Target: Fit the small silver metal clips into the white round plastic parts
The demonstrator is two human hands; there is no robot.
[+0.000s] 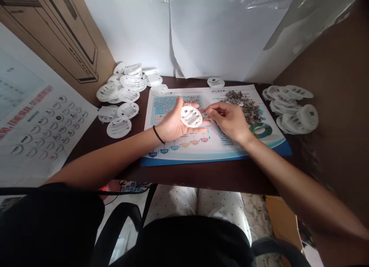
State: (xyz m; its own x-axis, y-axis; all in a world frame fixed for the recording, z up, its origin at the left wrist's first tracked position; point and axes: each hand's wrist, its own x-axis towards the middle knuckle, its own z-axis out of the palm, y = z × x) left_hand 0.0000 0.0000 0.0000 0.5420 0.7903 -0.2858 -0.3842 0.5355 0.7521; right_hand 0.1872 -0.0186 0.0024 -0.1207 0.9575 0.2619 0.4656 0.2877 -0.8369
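Observation:
My left hand (pixel 173 124) lies palm up over a printed sheet and cradles a round white plastic disc (pixel 191 116) with slots in its face. My right hand (pixel 229 120) is beside it, fingers pinched together at the disc's right edge, on something too small to make out. Just behind my right hand lies a heap of small grey metal pieces (pixel 243 101). A black band circles my left wrist.
A pile of white discs (pixel 127 90) lies at the back left of the dark table (pixel 201 174), another pile (pixel 294 109) at the right. The printed sheet (pixel 213 149) covers the middle. One single disc (pixel 215 82) sits at the back. Cardboard and white sheeting enclose the sides.

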